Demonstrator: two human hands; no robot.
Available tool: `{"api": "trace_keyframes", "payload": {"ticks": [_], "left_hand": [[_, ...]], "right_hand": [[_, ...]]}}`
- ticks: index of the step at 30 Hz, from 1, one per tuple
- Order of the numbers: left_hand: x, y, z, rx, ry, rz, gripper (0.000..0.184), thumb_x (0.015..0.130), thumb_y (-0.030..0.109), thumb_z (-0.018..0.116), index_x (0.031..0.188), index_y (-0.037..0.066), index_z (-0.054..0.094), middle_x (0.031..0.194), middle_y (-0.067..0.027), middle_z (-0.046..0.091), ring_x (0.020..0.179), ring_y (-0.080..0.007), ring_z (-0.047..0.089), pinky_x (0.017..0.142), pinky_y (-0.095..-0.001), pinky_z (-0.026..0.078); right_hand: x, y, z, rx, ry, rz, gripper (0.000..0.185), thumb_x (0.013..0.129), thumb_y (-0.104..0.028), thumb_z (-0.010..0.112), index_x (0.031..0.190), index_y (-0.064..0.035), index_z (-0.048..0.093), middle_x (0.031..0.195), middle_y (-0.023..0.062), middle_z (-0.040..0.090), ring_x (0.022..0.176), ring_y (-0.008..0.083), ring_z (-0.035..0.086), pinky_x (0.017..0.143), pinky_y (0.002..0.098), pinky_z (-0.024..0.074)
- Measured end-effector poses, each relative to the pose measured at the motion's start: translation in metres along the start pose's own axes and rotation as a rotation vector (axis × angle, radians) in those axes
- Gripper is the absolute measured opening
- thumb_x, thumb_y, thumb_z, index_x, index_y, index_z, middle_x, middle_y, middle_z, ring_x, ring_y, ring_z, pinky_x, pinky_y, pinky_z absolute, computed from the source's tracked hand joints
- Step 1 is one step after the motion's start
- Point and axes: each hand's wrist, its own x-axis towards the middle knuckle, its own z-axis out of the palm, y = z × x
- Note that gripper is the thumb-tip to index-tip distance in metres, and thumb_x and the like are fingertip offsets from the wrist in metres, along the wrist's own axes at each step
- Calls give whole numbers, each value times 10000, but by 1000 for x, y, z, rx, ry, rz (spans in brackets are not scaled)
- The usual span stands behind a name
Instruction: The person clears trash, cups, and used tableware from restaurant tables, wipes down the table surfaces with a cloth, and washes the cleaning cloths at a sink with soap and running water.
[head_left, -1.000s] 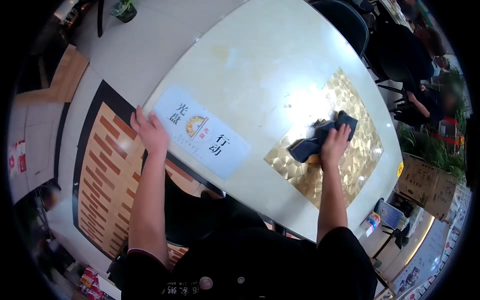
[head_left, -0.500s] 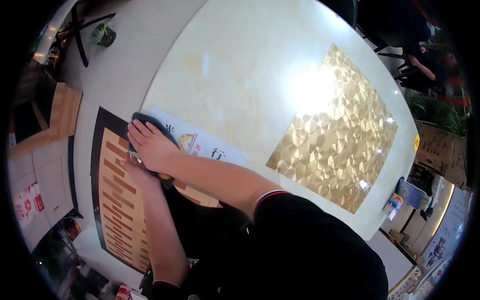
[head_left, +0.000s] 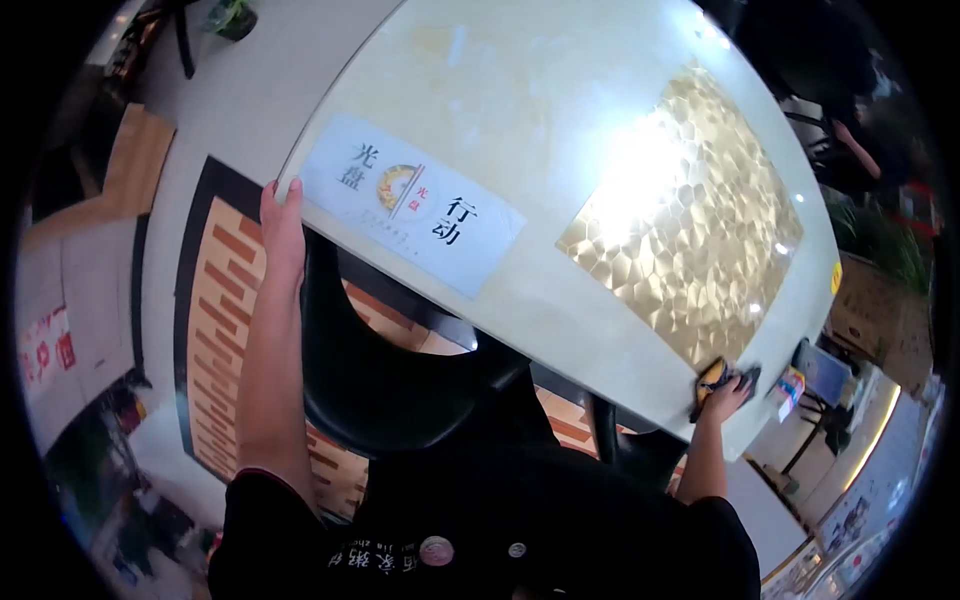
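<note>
Head view is showing me the right hand (head_left: 725, 402) holding a bunched cloth (head_left: 709, 385), dark with a yellow-orange patch, and bearing on it near the right end of the pale tabletop (head_left: 590, 340). The cloth is lying right by the nearest corner of the gold patterned panel (head_left: 690, 230), close to the table's near edge. As I judge it, the step in hand is the right hand working the cloth against the surface; moving it from there is calling for a steady hold and light, even pressure, with care at the rim, since a small colourful box (head_left: 790, 393) is sitting just off to the right. The left hand (head_left: 283, 225) is resting at the table's left corner, beside the white printed sign (head_left: 335, 140), well apart from the cloth. I am seeing nothing held in it, but I cannot tell whether its fingers are gripping the edge or only touching it. A black chair (head_left: 400, 410) is standing between the two arms, close under the near edge
</note>
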Motion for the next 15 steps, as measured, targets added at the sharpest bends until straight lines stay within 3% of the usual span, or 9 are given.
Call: {"api": "trace_keyframes", "payload": {"ticks": [1, 2, 3, 8, 9, 10, 11, 12, 15], "left_hand": [[0, -2, -4, -50, -46, 16, 665, 862, 424, 479, 1305, -36, 294, 1323, -212, 326, 1241, -296, 307, 1018, -350, 240], [0, -5, -5, -68, -68, -7, 658, 866, 413, 476, 1312, -31, 284, 1339, -208, 306, 1252, -297, 288, 1024, -351, 229], [-3, -2, -6, -71, -90, 5, 652, 869, 404, 474, 1317, -28, 279, 1345, -206, 298, 1253, -296, 286, 1026, -351, 226], [-6, -33, -44, -187, -426, 171, 646, 895, 336, 450, 1378, 17, 164, 1419, -178, 194, 1312, -281, 201, 1059, -342, 163], [-10, -42, -62, -189, -498, 184, 609, 898, 323, 447, 1367, 26, 197, 1402, -164, 228, 1296, -275, 228, 1052, -340, 180], [-18, -51, -89, -173, -541, 145, 574, 901, 310, 443, 1357, 35, 229, 1386, -150, 262, 1279, -269, 255, 1046, -337, 196], [-27, -59, -120, -126, -546, 45, 541, 904, 298, 440, 1346, 44, 262, 1369, -136, 295, 1262, -263, 282, 1040, -335, 212], [-36, -66, -153, -75, -539, -62, 508, 907, 285, 437, 1336, 53, 294, 1352, -122, 329, 1246, -257, 309, 1033, -333, 229], [-56, -96, -247, 40, -465, -365, 424, 916, 248, 427, 1304, 80, 392, 1302, -79, 431, 1196, -238, 390, 1014, -325, 278]], "right_hand": [[-23, 0, -4, -44, 68, 159, 457, 842, -224, 433, 1207, 51, 441, 1156, 231, 506, 1037, 346, 491, 916, 377, 369], [-43, -5, 0, -85, 117, 235, 461, 836, -231, 442, 1209, 40, 443, 1173, 223, 494, 1062, 344, 468, 932, 384, 345], [-67, -41, 7, -93, 123, 168, 466, 831, -239, 451, 1211, 30, 445, 1190, 215, 481, 1088, 342, 444, 948, 391, 322], [-196, -346, 52, 110, 49, -528, 491, 803, -277, 498, 1221, -24, 455, 1274, 176, 418, 1215, 335, 324, 1029, 427, 205], [-224, -409, 57, 178, 14, -671, 496, 798, -284, 507, 1224, -34, 457, 1291, 168, 406, 1241, 333, 300, 1046, 434, 181], [-250, -466, 57, 245, -44, -793, 502, 792, -292, 517, 1226, -45, 459, 1308, 160, 393, 1266, 331, 276, 1062, 441, 158], [-267, -513, 62, 328, -170, -912, 486, 783, -288, 519, 1203, -48, 477, 1290, 153, 414, 1254, 340, 293, 1048, 446, 194], [-291, -549, 37, 325, -372, -865, 491, 803, -265, 510, 1248, -70, 441, 1351, 154, 348, 1278, 336, 257, 1047, 465, 195], [-342, -561, 42, 399, -342, -1033, 458, 825, -259, 512, 1258, -126, 443, 1361, 135, 339, 1269, 313, 283, 1030, 444, 240]]}}
